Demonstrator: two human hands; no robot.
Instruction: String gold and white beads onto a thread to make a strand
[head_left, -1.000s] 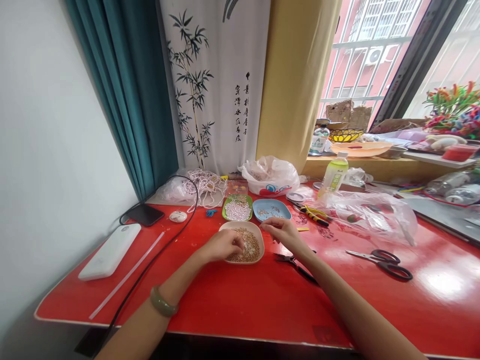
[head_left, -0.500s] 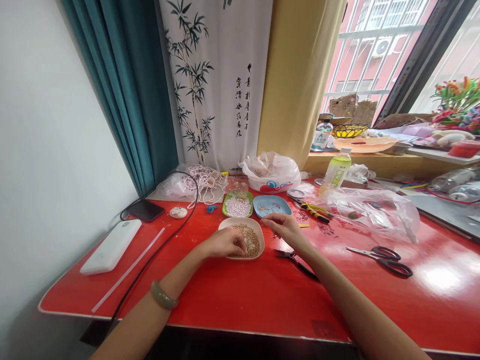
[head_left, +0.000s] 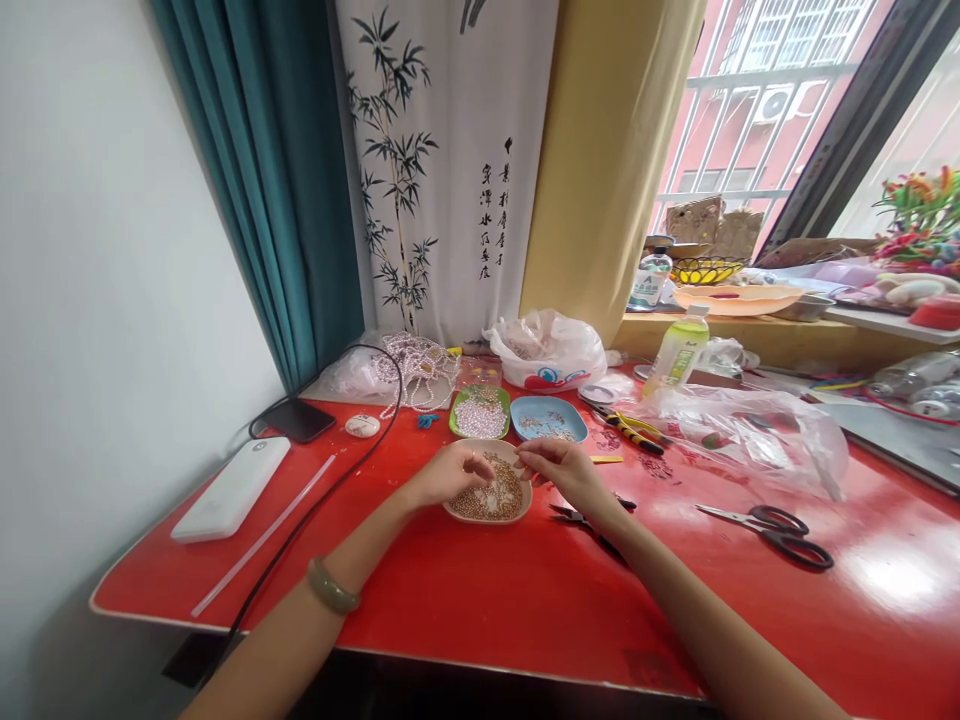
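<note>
My left hand (head_left: 448, 473), with a green bangle (head_left: 332, 588) on its wrist, hovers over the left side of a beige dish (head_left: 487, 521). Its thumb and fingertips are pinched together. Gold beads (head_left: 487, 496) cover much of the dish's bottom. Across from it, my right hand (head_left: 564, 474) is held above the dish's right rim, thumb and forefinger pressed together. Whatever either pinch holds is too small to make out. Black-handled pliers (head_left: 574, 516) lie partly hidden under my right forearm.
Behind the beige dish stand a green dish (head_left: 481, 416) of pink and gold beads and a blue dish (head_left: 549, 417) with small pieces. Yellow-black pliers (head_left: 636, 434), scissors (head_left: 772, 530), a bottle (head_left: 679, 350) and plastic bags lie to the right. A black cable (head_left: 322, 500) crosses the left side.
My left hand has risen out of the gold beads. My right hand has come slightly lower and closer to it, over the dish's rim. The whole view has shifted a little.
</note>
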